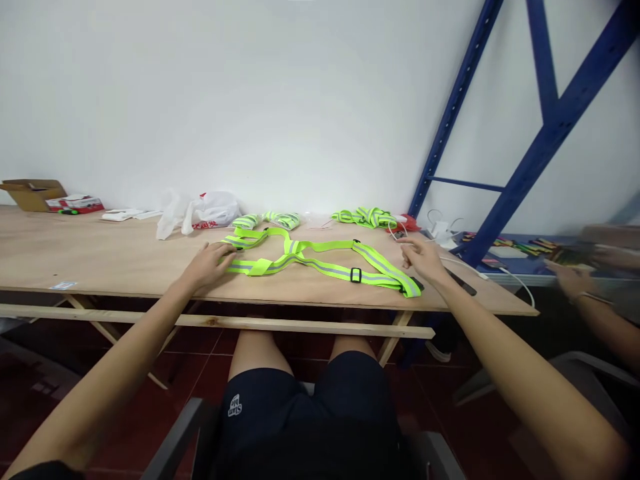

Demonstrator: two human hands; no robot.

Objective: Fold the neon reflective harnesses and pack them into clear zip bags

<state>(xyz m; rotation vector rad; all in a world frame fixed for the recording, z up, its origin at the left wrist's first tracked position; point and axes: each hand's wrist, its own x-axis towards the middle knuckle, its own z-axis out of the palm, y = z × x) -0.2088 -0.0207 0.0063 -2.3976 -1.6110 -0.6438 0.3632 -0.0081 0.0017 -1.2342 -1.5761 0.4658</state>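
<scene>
In the head camera's view, a neon-yellow harness (291, 248) with grey stripes lies spread across a wooden table (135, 257) at the center of the frame, its straps meeting in the middle and a black buckle (355, 275) showing on the lower right strap. The webbing looks light, soft and limp, likely to fold easily and hard to break; the buckle is probably its only stiff part. The flat straps or the central join would seem the surest places to take hold.

The left hand (209, 265), its forearm rising from the lower left, rests palm down at the harness's left end, fingers close together and touching the strap; whether they pinch it cannot be told. The right hand (421, 259), its forearm slanting in from the lower right, hangs just beyond the right end, index finger reaching leftward, the others loosely curled, with nothing visible in its grasp. A dark phone (461, 283) lies beside the right wrist; a co-worker's hand (573, 280) blurs at far right.
</scene>
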